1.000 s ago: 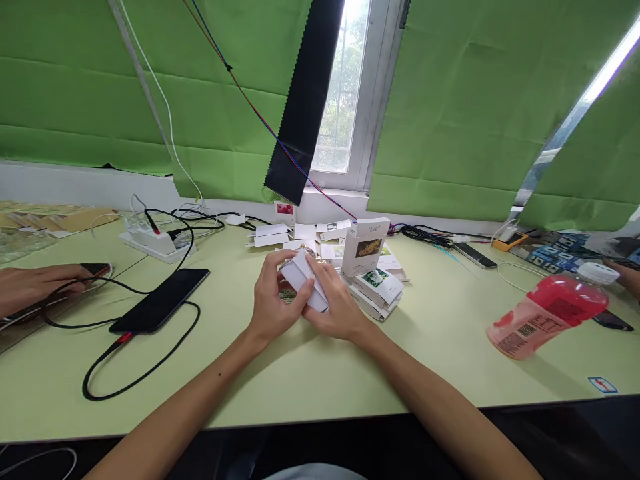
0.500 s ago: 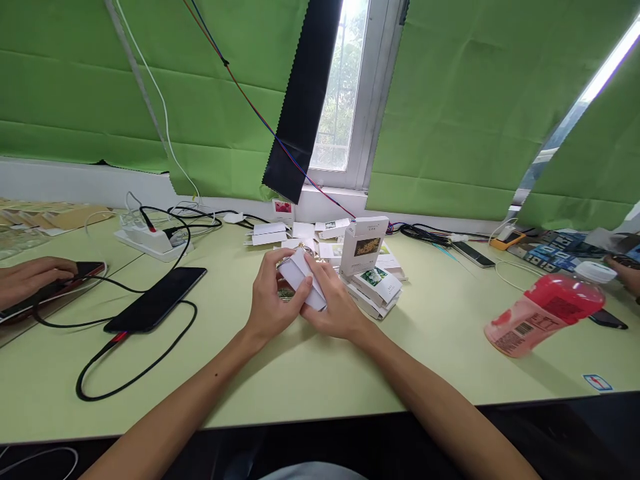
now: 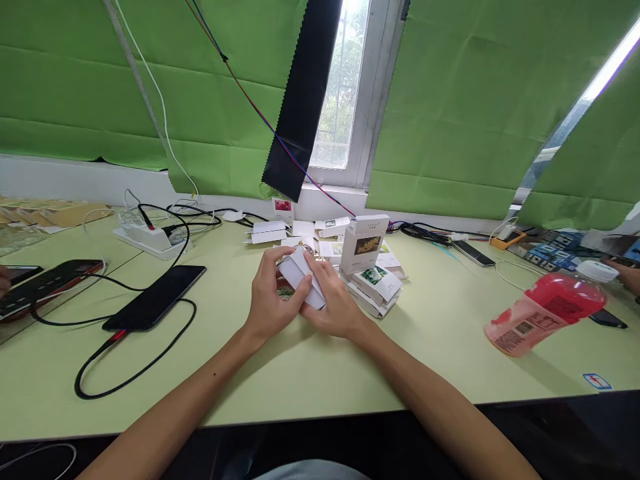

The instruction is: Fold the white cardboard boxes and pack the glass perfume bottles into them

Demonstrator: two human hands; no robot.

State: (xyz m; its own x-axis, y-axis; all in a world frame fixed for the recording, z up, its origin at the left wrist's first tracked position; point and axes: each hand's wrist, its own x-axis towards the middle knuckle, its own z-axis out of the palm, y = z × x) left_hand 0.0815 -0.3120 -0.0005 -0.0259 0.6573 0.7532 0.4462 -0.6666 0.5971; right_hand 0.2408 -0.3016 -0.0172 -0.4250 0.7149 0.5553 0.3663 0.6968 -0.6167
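Note:
A small white cardboard box (image 3: 301,275) is held between both my hands, tilted above the table. My left hand (image 3: 273,293) wraps its left side, with the thumb pressed on the near face. From the right, my right hand (image 3: 333,303) closes on it with fingers along its top. Some shiny gold-coloured thing (image 3: 309,248) shows just behind the box; I cannot make out what it is. To the right, an upright white box with a flower picture (image 3: 365,247) stands against a stack of similar flat boxes (image 3: 377,287).
More white boxes (image 3: 269,232) lie at the back by the wall. On the left are a black phone (image 3: 155,298) with a cable and a power strip (image 3: 153,239). A bottle of pink drink (image 3: 547,313) stands right, near another phone (image 3: 473,253). Parts of other people's hands show at both edges.
The other person's hand at the left has pulled back toward the edge, uncovering the device there, and a phone now shows beside it. My hands and the box have hardly moved.

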